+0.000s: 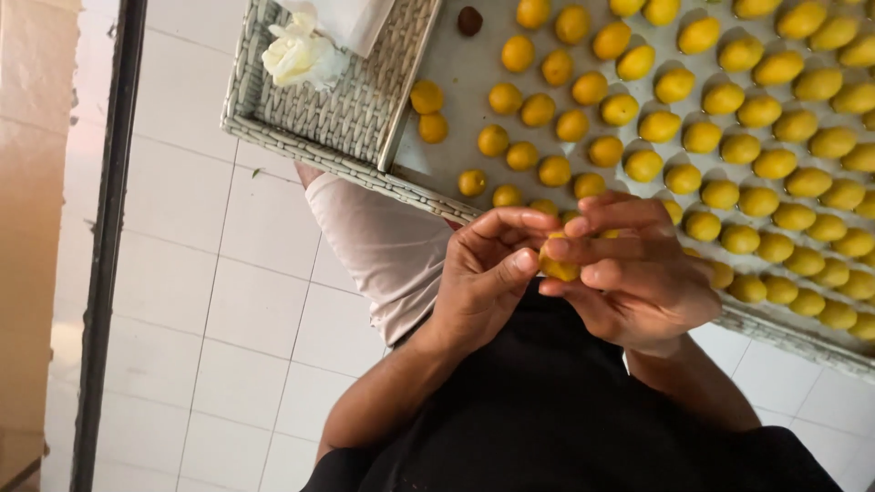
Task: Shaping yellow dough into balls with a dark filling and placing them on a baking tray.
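Observation:
My left hand (488, 273) and my right hand (629, 269) meet in front of my chest, both closed around one small yellow dough ball (558, 267). The thumb and fingertips of each hand press on it from either side, so most of it is hidden. Just beyond my hands lies a woven tray (301, 137) lined with a pale sheet, holding several rows of similar yellow dough balls (720, 128). One dark brown ball (469, 20) sits at the tray's far edge.
A crumpled white tissue or cloth (305, 50) lies in the tray's left compartment. A white tiled floor (228, 319) spreads below. A dark vertical frame (105, 246) runs along the left. My pale trouser leg (383, 246) and black shirt (547, 410) fill the foreground.

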